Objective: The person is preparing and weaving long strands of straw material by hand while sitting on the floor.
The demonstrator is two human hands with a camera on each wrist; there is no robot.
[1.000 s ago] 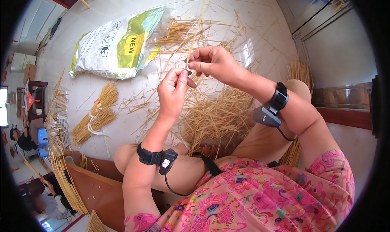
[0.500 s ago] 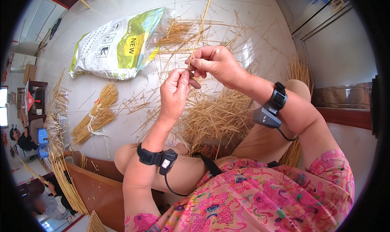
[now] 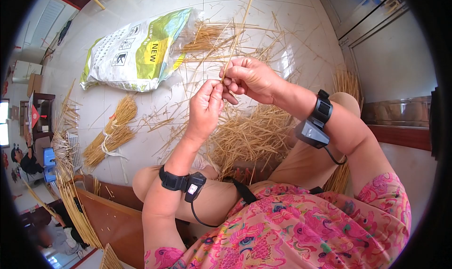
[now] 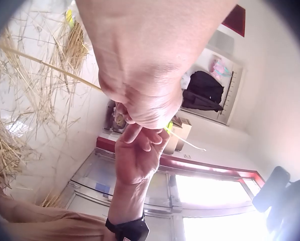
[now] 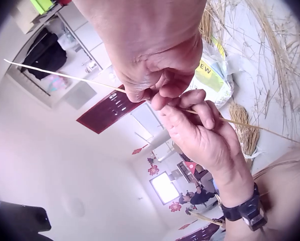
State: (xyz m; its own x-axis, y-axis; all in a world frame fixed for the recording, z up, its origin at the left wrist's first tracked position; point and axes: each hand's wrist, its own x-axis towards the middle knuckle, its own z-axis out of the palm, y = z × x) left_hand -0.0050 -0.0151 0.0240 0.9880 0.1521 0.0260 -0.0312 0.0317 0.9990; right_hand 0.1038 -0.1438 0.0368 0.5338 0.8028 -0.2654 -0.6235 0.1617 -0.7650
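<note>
Both hands meet over the floor on one long, thin straw stalk (image 3: 242,31). My left hand (image 3: 205,108) pinches it between thumb and forefinger. Just beyond, my right hand (image 3: 256,82) holds the same stalk with thumb and curled fingers, its fingertips right beside the left ones. From there the stalk runs up and away past the top of the head view. In the right wrist view, the stalk (image 5: 69,76) sticks out on both sides of the joined hands. The back of the right hand hides part of the grip there.
Below the hands lies a heap of loose straw (image 3: 252,136). A white-and-green plastic bag (image 3: 110,57) lies beyond it, with straw at its mouth. Tied straw bundles (image 3: 110,133) rest at left, near a wooden box (image 3: 110,222). Other people sit at far left.
Both hands have shifted slightly to the right and the right hand a little down, staying close together. The far end of the stalk has swung to the right.
</note>
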